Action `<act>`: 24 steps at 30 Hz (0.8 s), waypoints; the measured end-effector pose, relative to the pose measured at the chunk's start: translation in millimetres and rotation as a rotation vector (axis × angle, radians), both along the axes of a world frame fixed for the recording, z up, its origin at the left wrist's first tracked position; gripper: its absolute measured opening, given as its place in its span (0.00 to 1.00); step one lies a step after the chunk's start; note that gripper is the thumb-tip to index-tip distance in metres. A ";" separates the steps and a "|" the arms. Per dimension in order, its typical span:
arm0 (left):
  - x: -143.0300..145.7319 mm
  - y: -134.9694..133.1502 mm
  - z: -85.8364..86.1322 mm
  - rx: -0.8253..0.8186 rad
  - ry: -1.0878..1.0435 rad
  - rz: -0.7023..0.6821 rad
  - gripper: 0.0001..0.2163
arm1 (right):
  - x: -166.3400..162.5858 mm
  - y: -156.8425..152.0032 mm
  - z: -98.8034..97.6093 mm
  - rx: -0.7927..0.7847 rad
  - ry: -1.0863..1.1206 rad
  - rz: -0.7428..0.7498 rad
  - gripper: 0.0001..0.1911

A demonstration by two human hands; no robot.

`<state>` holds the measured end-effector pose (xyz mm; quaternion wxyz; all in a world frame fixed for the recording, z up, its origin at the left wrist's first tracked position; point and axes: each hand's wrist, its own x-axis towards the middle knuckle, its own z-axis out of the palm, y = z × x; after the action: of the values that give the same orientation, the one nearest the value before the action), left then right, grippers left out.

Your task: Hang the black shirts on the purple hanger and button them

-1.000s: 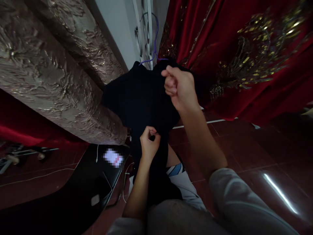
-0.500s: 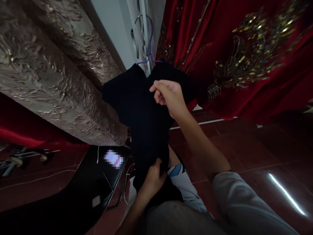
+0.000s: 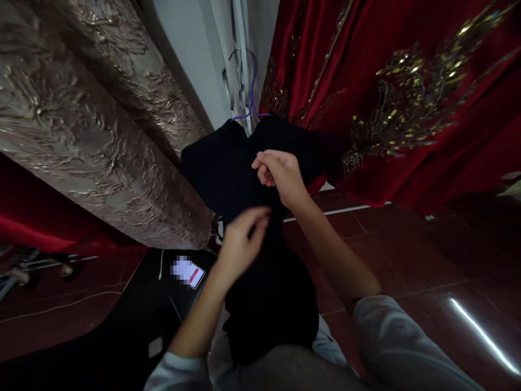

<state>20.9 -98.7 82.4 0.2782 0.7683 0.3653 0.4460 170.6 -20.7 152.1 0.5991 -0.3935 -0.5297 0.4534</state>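
A black garment [image 3: 244, 174] hangs from a thin purple hanger [image 3: 251, 89] (its hook caught high near the white wall), the dark, plain cloth draping limply down toward the floor.

Upper right: red embroidered fabric [image 3: 407, 98]
Left: bronze brocade drape [image 3: 89, 125]
Lower left: black table [image 3: 101, 331], phone [image 3: 188, 271]
Floor: dark red tiles [image 3: 427, 255]

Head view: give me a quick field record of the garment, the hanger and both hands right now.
garment: black garment, hanging from the hanger, lower part draped toward the person
hanger: purple hanger, hook up by the white frame
right hand: right hand, fingers pinched on the cloth near the collar
left hand: left hand, fingers loosely spread in front of the cloth, blurred; grip unclear
surroundings: red embroidered fabric right, gold brocade left
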 end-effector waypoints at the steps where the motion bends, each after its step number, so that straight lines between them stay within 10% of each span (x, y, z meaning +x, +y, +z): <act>1: -5.7 24.3 17.4 0.121 -0.040 0.097 0.13 | 0.2 -0.9 0.9 0.009 0.004 -0.002 0.16; 6: -1.7 92.0 68.9 0.484 0.074 0.169 0.09 | 4.5 -0.6 -0.8 0.103 -0.026 -0.027 0.17; 14: -35.0 127.1 91.0 0.670 -0.054 0.493 0.08 | -2.8 13.0 -75.0 0.097 -0.278 -0.126 0.17; 18: -84.2 194.7 61.6 0.388 -0.351 0.791 0.08 | -22.0 6.5 -75.5 0.098 -0.310 -0.092 0.19; 24: -68.7 187.7 -40.3 -0.392 -0.647 0.595 0.13 | -32.4 1.3 -80.8 0.071 -0.286 -0.013 0.20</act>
<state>-47.8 89.0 42.1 0.3774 0.3853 0.5414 0.6450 138.2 -19.4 71.3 0.5340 -0.4362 -0.6229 0.3695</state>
